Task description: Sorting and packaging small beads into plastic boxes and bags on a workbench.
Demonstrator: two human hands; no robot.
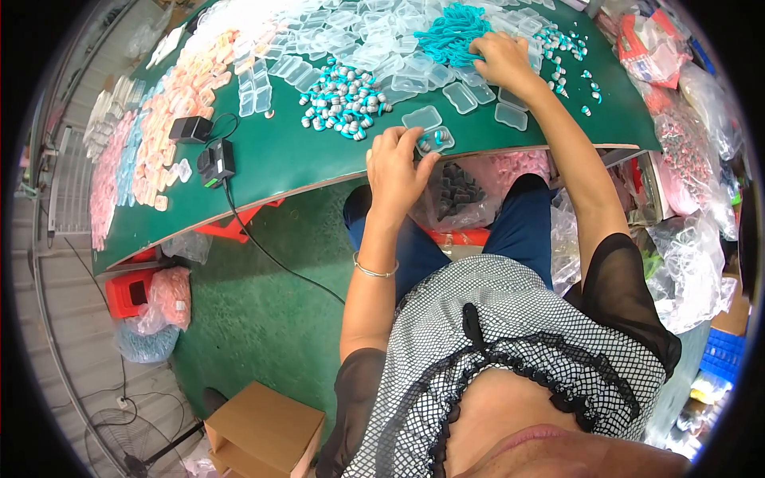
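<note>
Clear plastic box [421, 119], lid open, sits by the counter's [287, 153] front edge. Left hand [394, 171], thumb and forefinger narrowly parted, is at its left side; right hand [506, 62] curls over teal cords [449, 33]. Neither grip can be told. Red-and-white bag [649, 52] past the right edge bears unreadable markings.

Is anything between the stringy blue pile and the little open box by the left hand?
Yes, some loose clear boxes lie between the teal cord pile and the open box. Nothing visible separates the right hand from the pile.
</note>
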